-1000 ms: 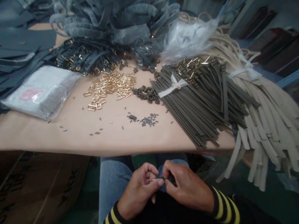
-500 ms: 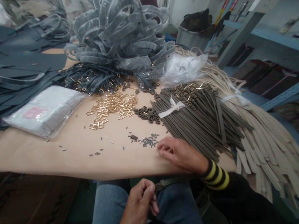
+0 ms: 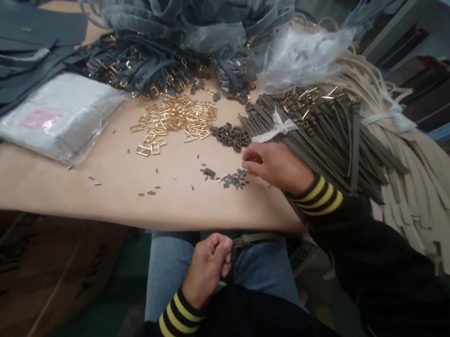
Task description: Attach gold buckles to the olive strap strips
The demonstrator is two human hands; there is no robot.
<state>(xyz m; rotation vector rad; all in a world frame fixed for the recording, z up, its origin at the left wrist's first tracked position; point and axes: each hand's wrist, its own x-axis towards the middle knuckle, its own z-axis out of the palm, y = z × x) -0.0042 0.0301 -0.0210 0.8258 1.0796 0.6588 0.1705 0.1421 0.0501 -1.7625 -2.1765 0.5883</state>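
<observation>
My left hand [image 3: 211,267] is closed over my lap, its thumb and fingers pinching the end of a narrow olive strap [image 3: 258,237]. That strap runs to the right along the table's front edge and carries a small loop close to my fingers. My right hand [image 3: 274,163] hovers over the table with its fingers curled and the tips drawn together; anything between them is too small to make out. Just left of those fingertips lies a little heap of small dark metal pieces [image 3: 234,180]. Olive strap loops [image 3: 231,136] are piled just beyond it.
Gold buckles [image 3: 178,115] lie mid-table. On the right are a tied bundle of olive straps [image 3: 325,145] and hanging beige straps [image 3: 424,209]. A plastic-wrapped white packet [image 3: 57,119] sits left. Wrapped grey straps [image 3: 189,12] heap at the back. A cardboard box [image 3: 44,281] stands lower left.
The view has tilted downward. My right hand has moved away from me, from the near side of the small metal pieces to beside their far edge. My left hand keeps its grip on the strap.
</observation>
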